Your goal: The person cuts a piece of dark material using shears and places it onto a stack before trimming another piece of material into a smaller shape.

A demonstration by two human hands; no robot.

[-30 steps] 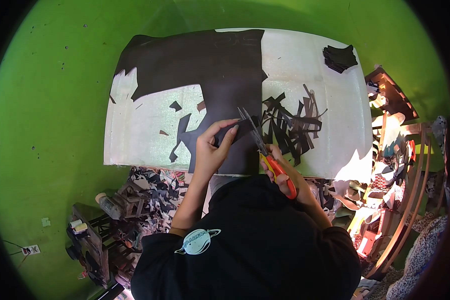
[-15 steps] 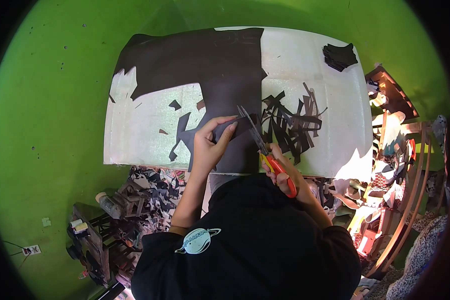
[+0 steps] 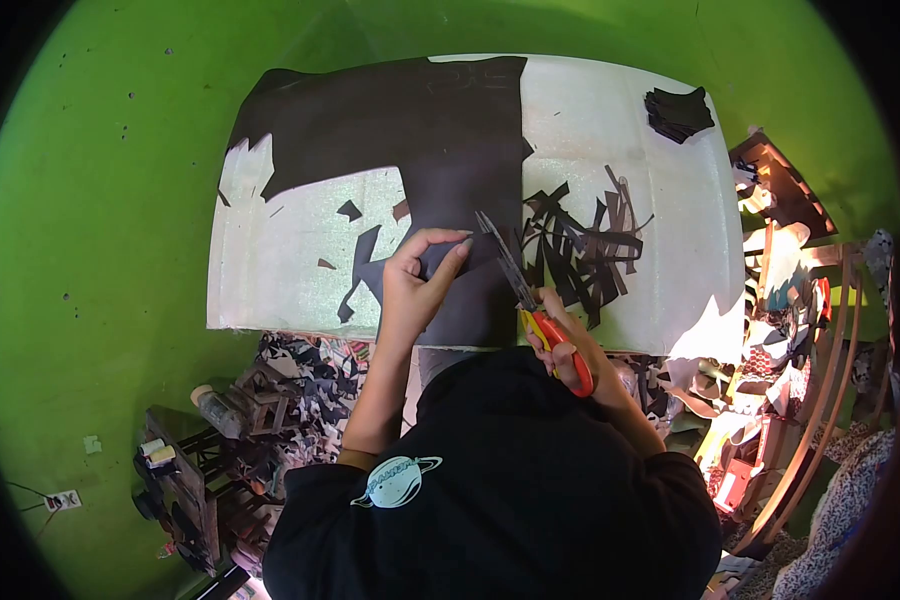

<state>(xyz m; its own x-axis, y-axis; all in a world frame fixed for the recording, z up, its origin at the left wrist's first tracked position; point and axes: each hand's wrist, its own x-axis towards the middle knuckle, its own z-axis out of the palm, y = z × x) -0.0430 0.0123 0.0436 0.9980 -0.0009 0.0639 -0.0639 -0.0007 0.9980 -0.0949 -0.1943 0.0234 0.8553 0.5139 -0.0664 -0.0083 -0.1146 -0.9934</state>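
A large dark brown sheet of leather-like material [image 3: 370, 115] lies over the left and middle of a white-topped table [image 3: 670, 230]. My left hand [image 3: 410, 290] pinches a small dark piece of the material [image 3: 436, 262] between thumb and forefinger, over the sheet's near part. My right hand [image 3: 572, 345] is wrapped round the red and yellow handles of a pair of scissors [image 3: 515, 275]. Their blades point away from me and a little left, close to my left fingertips. Narrow dark offcuts [image 3: 595, 245] are heaped right of the scissors.
At the far right corner sits a stack of dark cut pieces [image 3: 680, 115]. Loose scraps [image 3: 350, 210] are scattered on the left. Below the table, the floor holds many offcuts [image 3: 315, 390], with a wooden stand [image 3: 185, 480] at the left.
My left hand has shifted slightly left, away from the blades, with the small piece. The scissors and my right hand have barely moved.
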